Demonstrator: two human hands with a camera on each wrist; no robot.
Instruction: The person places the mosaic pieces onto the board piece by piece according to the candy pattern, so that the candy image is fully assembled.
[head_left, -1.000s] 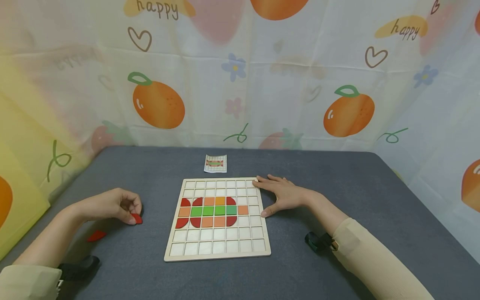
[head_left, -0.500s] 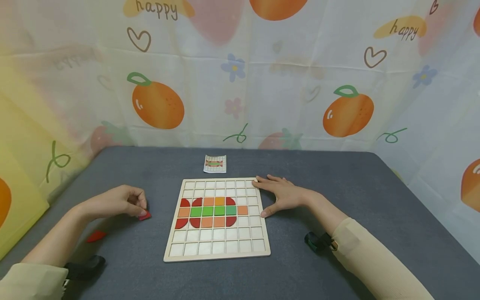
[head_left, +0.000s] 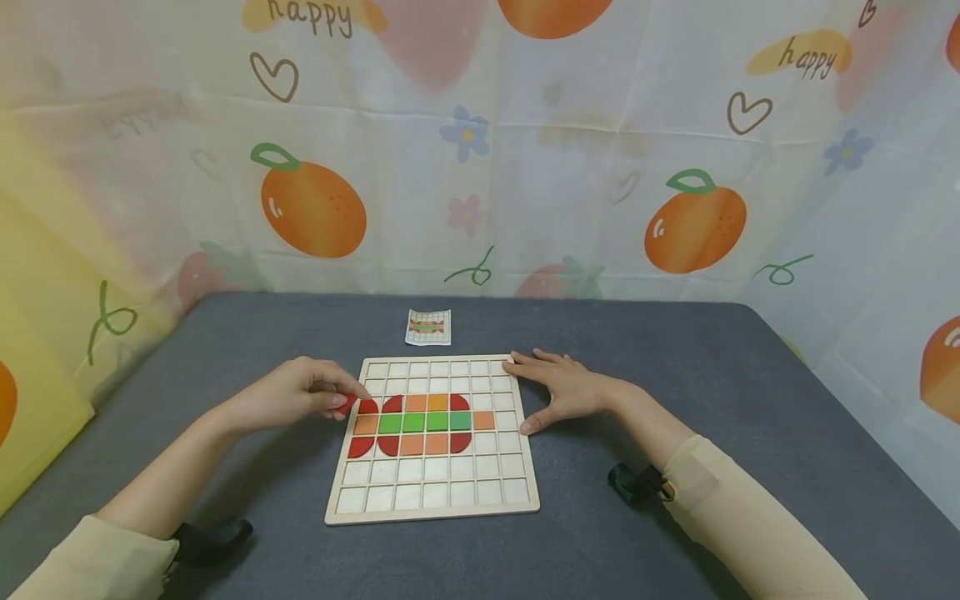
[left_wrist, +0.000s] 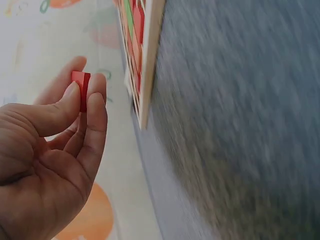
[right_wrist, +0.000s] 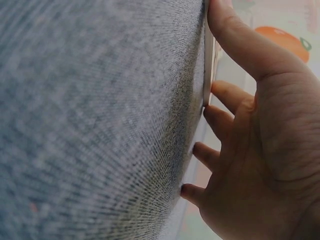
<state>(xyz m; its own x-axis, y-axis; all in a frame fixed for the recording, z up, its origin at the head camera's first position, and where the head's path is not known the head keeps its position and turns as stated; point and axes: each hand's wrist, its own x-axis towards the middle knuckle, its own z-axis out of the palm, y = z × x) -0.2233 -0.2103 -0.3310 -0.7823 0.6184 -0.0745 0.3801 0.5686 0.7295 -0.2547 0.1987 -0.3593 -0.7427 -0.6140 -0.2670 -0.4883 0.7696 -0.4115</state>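
Note:
My left hand [head_left: 303,392] is at the left edge of a pale wooden grid board [head_left: 432,515], pinching a small red tile [head_left: 346,404] between thumb and fingers. In the left wrist view the red tile [left_wrist: 83,90] stands edge-on between the fingertips, above the table. Red, salmon, orange, green and teal tiles fill several cells across the board's middle rows; some red ones have a rounded side. My right hand [head_left: 566,387] lies with spread fingers at the board's right side, thumb and index finger touching its edge. The right wrist view shows these fingers [right_wrist: 230,97] along the board's side.
A small printed card [head_left: 429,327] with a coloured grid pattern lies behind the board. The dark grey table [head_left: 660,350] backs onto a fruit-printed cloth [head_left: 555,167]. My left forearm covers the spot where another red tile lay in the earlier head frames.
My left hand has carried the red tile from the table at the left, rightward and slightly away from me, to the board's left edge. The right hand has stayed in place.

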